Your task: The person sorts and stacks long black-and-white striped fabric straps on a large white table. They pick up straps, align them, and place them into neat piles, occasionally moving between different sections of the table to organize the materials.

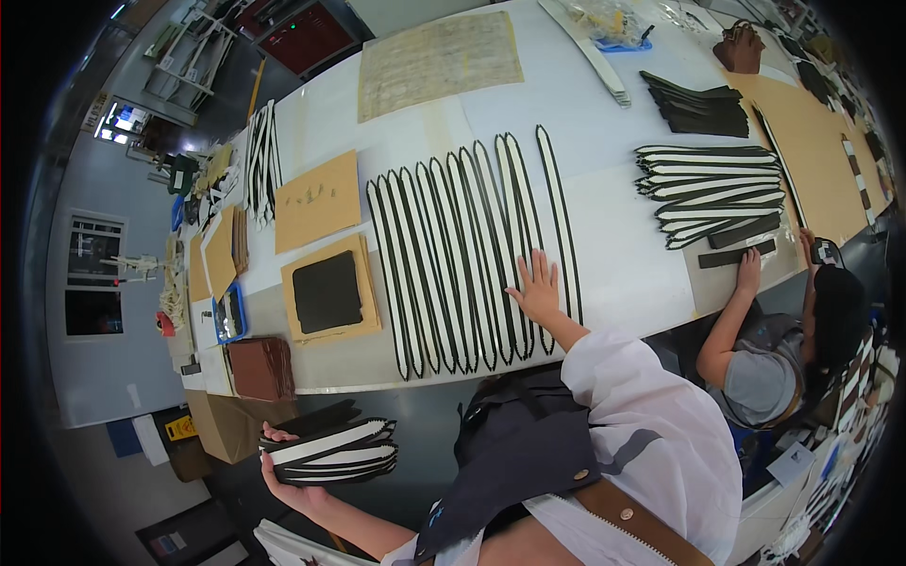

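My left hand holds a bundle of black and white strips with pointed ends, off the table's near edge. My right hand lies flat with spread fingers on the right part of a row of long black-edged white strips. These strips lie side by side on the white table, their pointed ends towards and away from me. One strip lies a little apart, just right of my right hand. To the left of the row, a black rectangular piece rests on tan sheets.
A co-worker sits at the right, hands at the table edge near stacked striped strips and black pieces. At left are brown stacked pieces, a blue tray and a tan sheet. A mottled sheet lies at the far side.
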`<state>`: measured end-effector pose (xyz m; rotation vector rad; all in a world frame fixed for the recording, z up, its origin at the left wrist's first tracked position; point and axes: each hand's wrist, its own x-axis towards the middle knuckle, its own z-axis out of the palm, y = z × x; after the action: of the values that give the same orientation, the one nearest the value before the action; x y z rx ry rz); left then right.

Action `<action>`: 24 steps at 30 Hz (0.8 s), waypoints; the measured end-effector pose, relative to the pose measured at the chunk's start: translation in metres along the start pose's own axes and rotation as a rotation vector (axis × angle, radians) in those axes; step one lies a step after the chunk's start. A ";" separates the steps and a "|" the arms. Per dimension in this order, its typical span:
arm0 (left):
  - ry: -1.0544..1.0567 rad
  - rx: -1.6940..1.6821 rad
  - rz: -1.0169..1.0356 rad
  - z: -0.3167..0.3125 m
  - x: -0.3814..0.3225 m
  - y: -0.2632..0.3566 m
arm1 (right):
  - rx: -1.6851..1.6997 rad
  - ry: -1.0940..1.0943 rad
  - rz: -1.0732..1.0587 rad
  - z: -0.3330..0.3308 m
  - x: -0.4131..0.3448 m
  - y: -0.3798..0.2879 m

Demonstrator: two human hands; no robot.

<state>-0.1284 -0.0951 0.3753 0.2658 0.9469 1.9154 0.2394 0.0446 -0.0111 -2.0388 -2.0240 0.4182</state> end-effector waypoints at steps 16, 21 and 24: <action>0.005 -0.016 -0.017 -0.005 0.000 0.001 | -0.040 -0.035 -0.059 -0.008 0.010 0.002; 0.008 0.010 0.006 -0.007 -0.002 0.003 | -0.028 -0.046 -0.169 -0.017 0.010 0.027; 0.002 0.042 0.011 -0.012 -0.001 0.004 | -0.070 -0.078 -0.241 -0.022 0.004 0.033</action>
<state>-0.1366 -0.1030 0.3707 0.2940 0.9899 1.9081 0.2780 0.0491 -0.0031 -1.8103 -2.3268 0.3887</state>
